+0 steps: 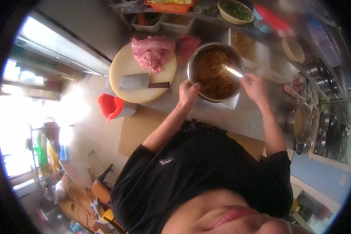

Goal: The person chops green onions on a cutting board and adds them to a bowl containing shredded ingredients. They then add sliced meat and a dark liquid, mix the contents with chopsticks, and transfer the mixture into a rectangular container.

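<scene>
A round metal bowl stands on the steel counter, filled with brown, shredded-looking food in dark liquid. My left hand is closed on the bowl's left rim, thumb over the edge. At the bowl's right side my right hand grips a shiny, pale utensil; its far end dips into the food, so its kind is hidden. Left of the bowl, a cleaver with a dark handle lies on a round cutting board. Raw pink meat, partly in a clear bag, rests on the board's far side.
Behind the bowl are a white container of yellowish food and a shelf with a basket of chopped greens. A red-lined bin stands below the board's near left. Metal pots sit at the right.
</scene>
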Tool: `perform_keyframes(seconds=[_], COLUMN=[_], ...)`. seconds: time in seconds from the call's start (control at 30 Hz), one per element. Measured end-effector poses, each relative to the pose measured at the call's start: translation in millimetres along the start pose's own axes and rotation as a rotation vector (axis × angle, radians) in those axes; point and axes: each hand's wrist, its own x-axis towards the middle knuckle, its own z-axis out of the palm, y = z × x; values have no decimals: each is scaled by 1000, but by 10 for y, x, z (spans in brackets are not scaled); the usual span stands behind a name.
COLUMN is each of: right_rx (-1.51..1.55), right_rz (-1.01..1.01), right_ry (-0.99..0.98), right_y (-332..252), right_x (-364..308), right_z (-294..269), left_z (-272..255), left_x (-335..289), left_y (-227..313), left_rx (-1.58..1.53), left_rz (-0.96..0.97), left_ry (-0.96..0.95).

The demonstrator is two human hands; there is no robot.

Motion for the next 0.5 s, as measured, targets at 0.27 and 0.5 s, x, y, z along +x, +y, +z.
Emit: perform_keyframes(seconds=[0.27,0.5], right_rx=[6,-296], right_rz=[-385,-579], right_ry=[-54,-149], right_y=[-243,-111], right_x=[288,-300], right_z=[342,40], left_z=[71,44], left_x=[161,296], left_y=[108,4], left_rx=[401,315], left_rz=[45,61], left_ry=[-74,-18])
